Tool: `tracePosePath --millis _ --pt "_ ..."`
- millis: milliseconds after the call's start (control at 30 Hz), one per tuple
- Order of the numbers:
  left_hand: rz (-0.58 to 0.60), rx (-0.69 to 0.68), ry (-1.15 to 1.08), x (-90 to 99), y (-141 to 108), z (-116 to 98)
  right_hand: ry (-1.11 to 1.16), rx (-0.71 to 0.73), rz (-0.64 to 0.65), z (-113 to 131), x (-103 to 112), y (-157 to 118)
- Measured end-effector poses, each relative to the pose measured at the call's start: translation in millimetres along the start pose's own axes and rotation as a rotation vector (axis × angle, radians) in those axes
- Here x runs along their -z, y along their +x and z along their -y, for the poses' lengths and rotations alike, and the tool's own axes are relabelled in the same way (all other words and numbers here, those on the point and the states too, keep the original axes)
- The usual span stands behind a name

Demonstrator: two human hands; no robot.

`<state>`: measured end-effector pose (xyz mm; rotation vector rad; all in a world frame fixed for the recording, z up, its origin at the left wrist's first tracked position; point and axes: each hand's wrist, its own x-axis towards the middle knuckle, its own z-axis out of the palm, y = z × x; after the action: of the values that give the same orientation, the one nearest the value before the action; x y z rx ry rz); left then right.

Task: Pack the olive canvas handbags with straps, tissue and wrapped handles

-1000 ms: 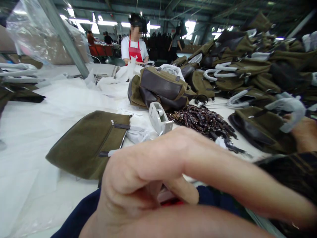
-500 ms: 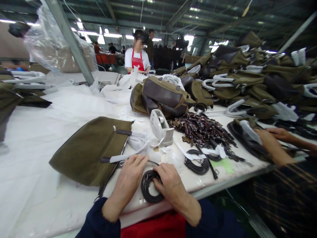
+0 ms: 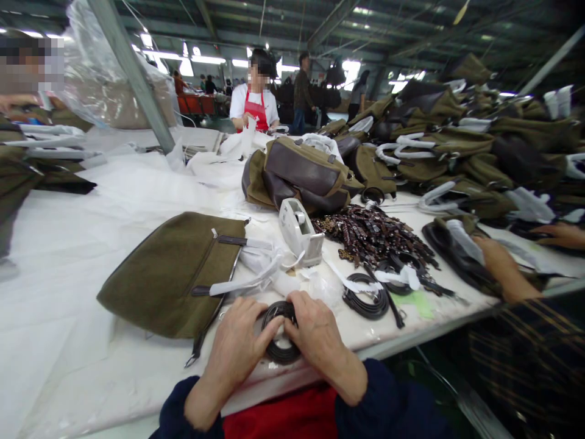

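A dark strap wound into a coil [image 3: 284, 354] lies at the table's front edge, between my hands. My left hand [image 3: 237, 335] grips its left side, thumb pressed on the inner ring. On the other side my right hand [image 3: 315, 329] is closed on the coil's upper right, with its thumb inside the ring. Left of them rests an olive bag [image 3: 169, 274] with white-wrapped handles; one handle [image 3: 249, 277] reaches close to my left fingers. A white tape dispenser [image 3: 301, 235] stands just beyond my hands.
Other coiled straps [image 3: 365, 299] and a heap of dark patterned strips [image 3: 379, 238] lie to the right. A stuffed olive bag [image 3: 306, 171] sits behind the dispenser, and many bags [image 3: 448, 140] are piled at right. A co-worker's hand [image 3: 500, 265] touches a bag there.
My left hand has moved onto the coil, its thumb now on the ring. My right hand has shifted slightly up the coil. A person has come into view at far left.
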<state>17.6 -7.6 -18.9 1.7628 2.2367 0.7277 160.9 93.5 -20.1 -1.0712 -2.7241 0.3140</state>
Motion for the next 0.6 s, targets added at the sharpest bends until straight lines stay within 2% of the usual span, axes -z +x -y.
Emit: tracePosePath --millis 100,233,433,600 --pt "0.020 0.024 0.034 -1.9 1 -5 -0.012 -0.003 0.049 5 3 0" --pt "0.083 -0.035 0.063 -0.8 3 -1 0.044 0.033 0.108 5 9 -4" --pt "0.232 -0.317 0.052 5.5 6 10 0.320 0.098 0.085 -9 20 -5" --pt "0.252 -0.464 0.061 1.7 0 13 0.490 0.163 0.164 -16 15 -7"
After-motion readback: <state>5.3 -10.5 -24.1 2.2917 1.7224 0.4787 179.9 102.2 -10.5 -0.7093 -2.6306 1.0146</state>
